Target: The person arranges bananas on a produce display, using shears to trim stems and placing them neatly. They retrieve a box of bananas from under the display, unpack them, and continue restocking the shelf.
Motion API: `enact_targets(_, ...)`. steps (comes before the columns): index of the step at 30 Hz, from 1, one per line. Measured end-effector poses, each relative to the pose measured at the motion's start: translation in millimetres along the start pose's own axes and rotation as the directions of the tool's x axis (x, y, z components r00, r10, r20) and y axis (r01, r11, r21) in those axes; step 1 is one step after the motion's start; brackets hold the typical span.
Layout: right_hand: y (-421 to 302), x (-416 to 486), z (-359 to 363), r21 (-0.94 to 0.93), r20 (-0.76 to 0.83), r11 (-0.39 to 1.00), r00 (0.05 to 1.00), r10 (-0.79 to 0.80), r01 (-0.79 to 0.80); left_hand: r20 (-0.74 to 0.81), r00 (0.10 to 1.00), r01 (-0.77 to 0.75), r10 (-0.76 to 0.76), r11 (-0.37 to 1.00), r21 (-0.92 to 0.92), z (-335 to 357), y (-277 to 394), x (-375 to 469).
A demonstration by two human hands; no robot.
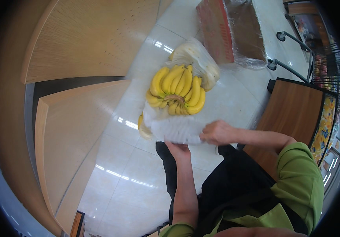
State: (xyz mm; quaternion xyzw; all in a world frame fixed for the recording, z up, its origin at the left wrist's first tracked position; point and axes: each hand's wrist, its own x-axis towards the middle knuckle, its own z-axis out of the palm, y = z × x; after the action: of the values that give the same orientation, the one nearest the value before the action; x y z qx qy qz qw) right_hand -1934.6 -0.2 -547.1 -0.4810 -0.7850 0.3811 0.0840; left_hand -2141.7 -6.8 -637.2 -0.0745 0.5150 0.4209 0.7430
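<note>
My left hand point(181, 151) grips the near edge of a white, translucent plastic sheet or bag point(174, 129). At the sheet's right end, my right hand point(217, 132) pinches its corner, slightly blurred. Just beyond the sheet lies a large bunch of yellow bananas point(180, 86), its brown crown facing me. Behind that bunch, more bananas rest in a translucent plastic bag point(198, 56). Another banana point(141, 124) shows at the sheet's left side, partly covered by plastic.
An open cardboard box with a plastic liner point(217, 32) stands on the tiled floor beyond the bananas. Light wooden display panels point(78, 118) rise on the left. A brown wooden stand point(288, 109) and a wheeled metal rack point(297, 41) are on the right.
</note>
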Motion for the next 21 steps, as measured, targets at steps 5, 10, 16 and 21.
enact_targets(5,-55.8,-36.5,-52.3,0.257,0.082,0.966,0.997,-0.016,-0.006,0.108,0.983,0.164,-0.151,0.978,-0.13,-8.5,1.2,5.7)
enact_targets(10,-11.4,-115.3,-150.5,0.386,-0.243,0.757,0.734,0.635,-0.527,-0.022,0.971,0.237,-0.238,0.971,-0.035,20.3,13.8,-10.1)
enact_targets(16,155.5,-192.7,-292.3,0.312,-0.835,0.627,0.109,0.54,-0.714,-0.047,0.983,0.178,-0.176,0.982,0.063,25.2,9.1,-5.3)
enact_targets(21,242.1,-177.6,-292.9,0.12,-0.854,0.298,0.054,0.517,-0.947,-0.061,0.984,0.167,-0.165,0.986,0.018,21.5,3.6,0.0)
